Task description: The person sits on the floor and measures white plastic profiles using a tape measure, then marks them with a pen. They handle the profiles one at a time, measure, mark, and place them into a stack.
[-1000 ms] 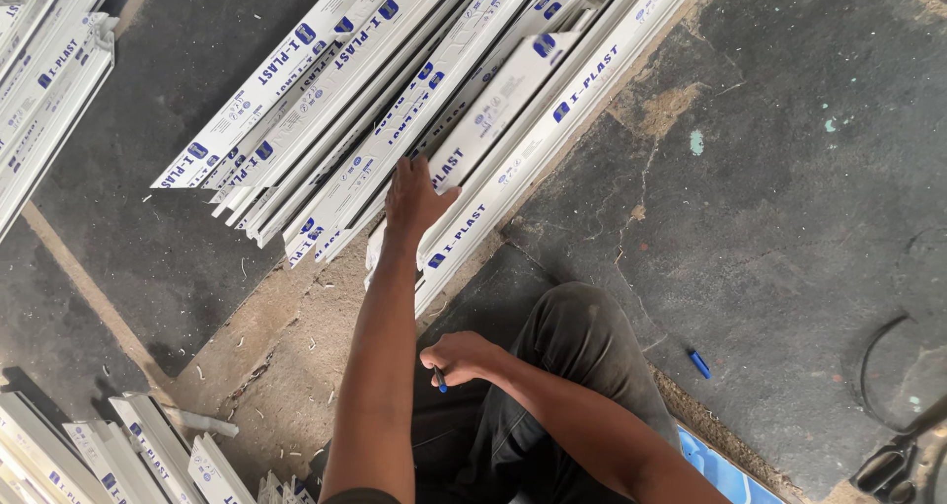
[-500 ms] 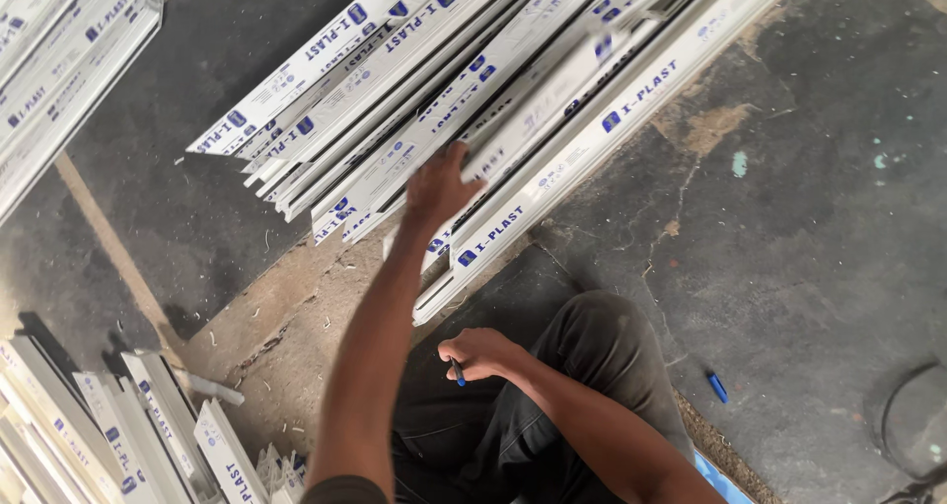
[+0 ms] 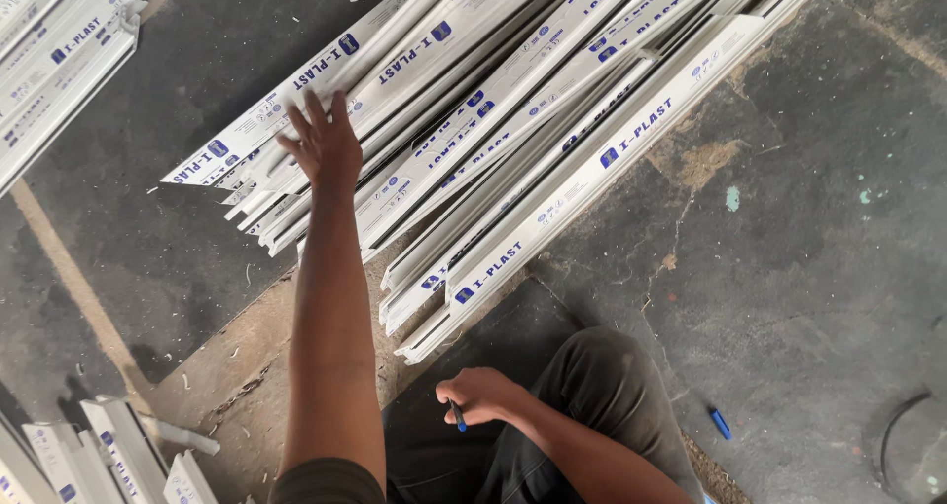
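Many long white plastic profiles (image 3: 513, 139) lie in a loose stack on the dark concrete floor (image 3: 809, 267), running diagonally from the upper right down toward your knee. They are thin, channel-shaped strips with blue printed marks along their faces, and their cut ends fan out unevenly at the lower left. Your left hand (image 3: 324, 147) lies flat on the stack near those ends, fingers spread wide, gripping nothing. Your right hand (image 3: 481, 396) rests by your knee, curled around a blue pen (image 3: 458, 417). Another small blue piece (image 3: 721, 424) lies on the floor to your right. More white profiles (image 3: 59, 50) sit at the upper left, and shorter pieces (image 3: 109, 455) at the lower left.
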